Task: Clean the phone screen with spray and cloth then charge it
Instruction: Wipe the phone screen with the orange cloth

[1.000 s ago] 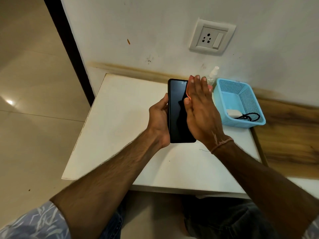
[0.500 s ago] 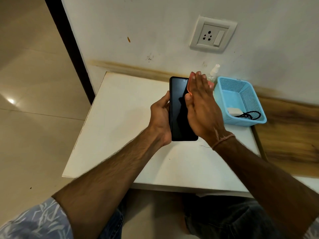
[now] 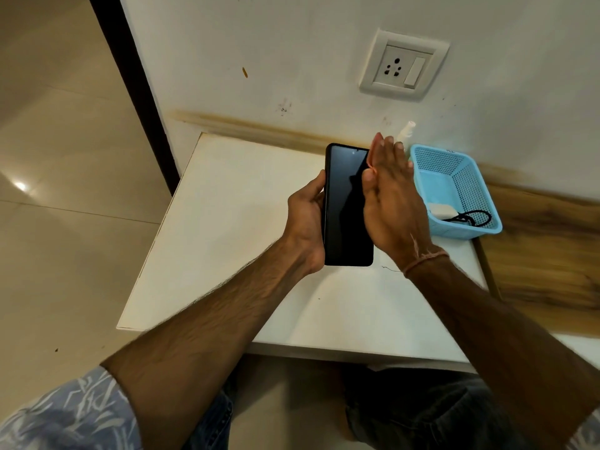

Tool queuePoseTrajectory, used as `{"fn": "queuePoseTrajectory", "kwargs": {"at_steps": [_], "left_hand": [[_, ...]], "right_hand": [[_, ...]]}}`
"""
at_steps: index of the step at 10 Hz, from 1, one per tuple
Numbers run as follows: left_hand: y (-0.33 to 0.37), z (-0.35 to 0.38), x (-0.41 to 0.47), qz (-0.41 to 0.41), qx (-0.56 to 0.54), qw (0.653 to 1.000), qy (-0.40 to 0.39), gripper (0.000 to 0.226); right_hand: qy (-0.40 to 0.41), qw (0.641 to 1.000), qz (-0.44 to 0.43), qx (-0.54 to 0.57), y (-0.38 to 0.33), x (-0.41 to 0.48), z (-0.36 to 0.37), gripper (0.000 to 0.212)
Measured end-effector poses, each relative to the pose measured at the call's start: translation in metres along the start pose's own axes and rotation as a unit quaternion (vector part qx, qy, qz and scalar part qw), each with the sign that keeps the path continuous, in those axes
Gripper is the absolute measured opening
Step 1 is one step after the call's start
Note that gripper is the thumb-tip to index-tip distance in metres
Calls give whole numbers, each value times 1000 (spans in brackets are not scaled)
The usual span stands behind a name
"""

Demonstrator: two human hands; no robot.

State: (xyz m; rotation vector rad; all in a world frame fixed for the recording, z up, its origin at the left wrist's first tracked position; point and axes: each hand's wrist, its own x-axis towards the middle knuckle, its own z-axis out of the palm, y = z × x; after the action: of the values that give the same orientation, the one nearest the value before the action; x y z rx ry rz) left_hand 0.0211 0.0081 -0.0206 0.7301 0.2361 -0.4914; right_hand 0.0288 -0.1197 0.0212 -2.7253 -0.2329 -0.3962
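Observation:
My left hand (image 3: pixel 306 219) grips a black phone (image 3: pixel 345 206) by its left edge and holds it upright above the white table (image 3: pixel 227 238), dark screen towards me. My right hand (image 3: pixel 389 203) lies flat, fingers straight, against the right side of the screen. It presses an orange cloth (image 3: pixel 370 167) there, of which only a thin sliver shows by the thumb. A small clear spray bottle (image 3: pixel 407 131) stands by the wall, mostly hidden behind my right fingertips. A white charger (image 3: pixel 441 211) with a black cable (image 3: pixel 474 219) lies in the blue basket (image 3: pixel 467 167).
A wall socket with a switch (image 3: pixel 404 69) sits above the table. The blue basket stands at the table's back right corner, beside a wooden surface (image 3: pixel 545 254). Tiled floor (image 3: pixel 65 190) lies to the left. My knees are below the table's front edge.
My right hand with the cloth has slid slightly towards the phone's right edge. My left hand keeps the same grip on the phone.

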Motion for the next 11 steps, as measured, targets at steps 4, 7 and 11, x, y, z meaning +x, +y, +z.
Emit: {"fn": "queuePoseTrajectory", "kwargs": {"at_steps": [4, 7, 11], "left_hand": [[-1, 1, -3, 3, -27, 1000, -13, 49], [-2, 0, -2, 10, -67, 998, -18, 47], [-1, 4, -3, 10, -57, 998, -5, 56]], "right_hand": [[-28, 992, -124, 1, -17, 0, 7, 52], [-36, 994, -107, -15, -47, -2, 17, 54], [-18, 999, -2, 51, -27, 0, 16, 52]]}}
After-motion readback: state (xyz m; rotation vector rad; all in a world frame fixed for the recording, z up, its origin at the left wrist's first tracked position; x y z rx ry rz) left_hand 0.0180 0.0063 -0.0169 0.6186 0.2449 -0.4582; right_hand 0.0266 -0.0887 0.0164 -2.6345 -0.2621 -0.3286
